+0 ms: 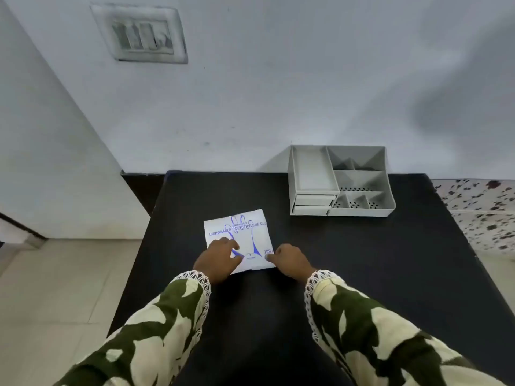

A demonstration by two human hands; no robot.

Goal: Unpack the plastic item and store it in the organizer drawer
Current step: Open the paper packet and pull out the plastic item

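While the packet of disposable gloves [237,235] lies flat near the middle of the black surface [362,260], it is pressed at its near edge by both hands. The left hand [216,260] is laid on the near left corner with fingers spread flat, nothing clamped; the right hand [289,260] is curled at the near right corner, fingertips touching the edge, though whether a pinch has been made cannot be told.

A slip is judged the main risk: the film looks thin and slick, so the packet could be slid across the dark surface instead of being opened, or torn too wide so that several gloves are spilled at once. A limp glove could also be snagged on a drawer front.

White film is seen, printed in blue with a hand outline and the words "DISPOSABLE POLYETHYLENE", square and barely raised. The grey organizer [341,181] is set toward the far right corner, well apart, its two drawers [313,204] seemingly closed.
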